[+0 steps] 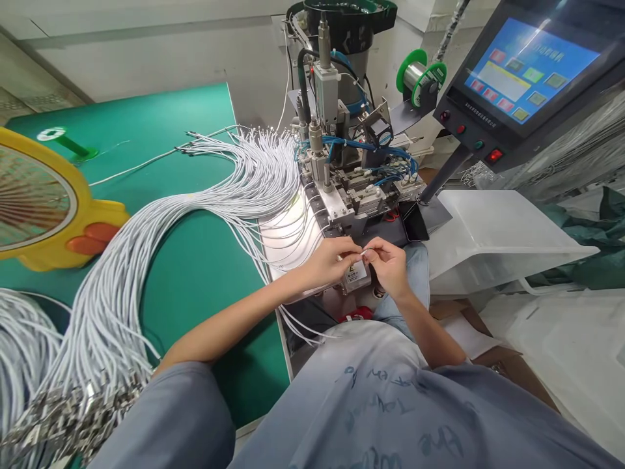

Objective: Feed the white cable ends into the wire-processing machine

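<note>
Both my hands meet in front of the machine's lower edge, fingertips almost touching. My left hand (334, 260) is pinched on a thin white cable end (364, 252). From the other side, the thumb and fingers of my right hand (389, 266) close on the same tip; its fine detail is too small to make out. A big bundle of white cables (180, 203) curves over the green table to my left, its far ends fanned out beside the machine (336, 176). Metal connectors (73, 417) hang on the near ends of the bundle.
A yellow fan (92, 228) and a green spool (73, 144) stand on the green table (195, 273). At right are a touchscreen panel (532, 71), a solder wire reel (420, 77) and a white plastic bin (502, 228). A small black tray (415, 221) sits by the machine.
</note>
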The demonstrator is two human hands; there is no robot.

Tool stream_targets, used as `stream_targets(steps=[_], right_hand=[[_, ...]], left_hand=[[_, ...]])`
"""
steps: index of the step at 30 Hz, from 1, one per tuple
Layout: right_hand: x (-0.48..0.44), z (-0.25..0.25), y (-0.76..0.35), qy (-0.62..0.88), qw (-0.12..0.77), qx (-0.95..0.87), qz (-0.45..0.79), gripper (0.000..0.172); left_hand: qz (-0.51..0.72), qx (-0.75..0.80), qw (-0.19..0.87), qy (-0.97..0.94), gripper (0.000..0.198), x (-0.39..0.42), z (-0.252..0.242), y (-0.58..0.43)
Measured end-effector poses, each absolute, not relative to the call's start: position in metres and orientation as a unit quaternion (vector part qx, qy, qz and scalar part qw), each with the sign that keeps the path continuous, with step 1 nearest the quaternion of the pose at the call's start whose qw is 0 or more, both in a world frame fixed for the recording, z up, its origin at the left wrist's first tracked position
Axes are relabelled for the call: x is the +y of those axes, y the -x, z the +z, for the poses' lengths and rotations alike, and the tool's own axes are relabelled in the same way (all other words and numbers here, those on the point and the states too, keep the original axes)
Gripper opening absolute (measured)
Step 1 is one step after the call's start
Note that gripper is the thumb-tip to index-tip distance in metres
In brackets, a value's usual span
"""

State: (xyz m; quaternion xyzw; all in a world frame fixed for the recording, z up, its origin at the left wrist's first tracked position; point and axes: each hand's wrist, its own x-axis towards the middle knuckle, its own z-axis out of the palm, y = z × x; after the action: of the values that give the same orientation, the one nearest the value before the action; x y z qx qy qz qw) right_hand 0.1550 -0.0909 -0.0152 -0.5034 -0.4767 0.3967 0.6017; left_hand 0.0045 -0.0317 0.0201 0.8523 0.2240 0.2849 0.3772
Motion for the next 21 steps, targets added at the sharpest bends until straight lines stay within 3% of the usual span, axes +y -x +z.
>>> stream_targets(steps=[6, 12, 17, 21], right_hand=[[-0.09, -0.015, -0.15, 0.523, 0.604, -0.481, 0.361, 0.023], [-0.094, -0.01, -0.148, 0.578, 0.586, -0.506, 0.256, 0.019], [-0.093, -0.001, -0.155, 0.566, 0.551, -0.508, 0.342, 0.02], [-0.093, -0.001, -0.154, 0.576, 0.55, -0.478, 0.37, 0.018]], left_hand=[[0.27, 0.236, 0.419, -0.834, 0.022, -0.032, 0.019, -0.006], [0.354, 0.236, 0.299, -0.854, 0.024, -0.03, 0.014, -0.005], [0.348, 0.217, 0.251, -0.877, 0.02, -0.027, 0.017, -0.001], [0.356, 0.237, 0.273, -0.862, 0.017, -0.03, 0.016, -0.002]])
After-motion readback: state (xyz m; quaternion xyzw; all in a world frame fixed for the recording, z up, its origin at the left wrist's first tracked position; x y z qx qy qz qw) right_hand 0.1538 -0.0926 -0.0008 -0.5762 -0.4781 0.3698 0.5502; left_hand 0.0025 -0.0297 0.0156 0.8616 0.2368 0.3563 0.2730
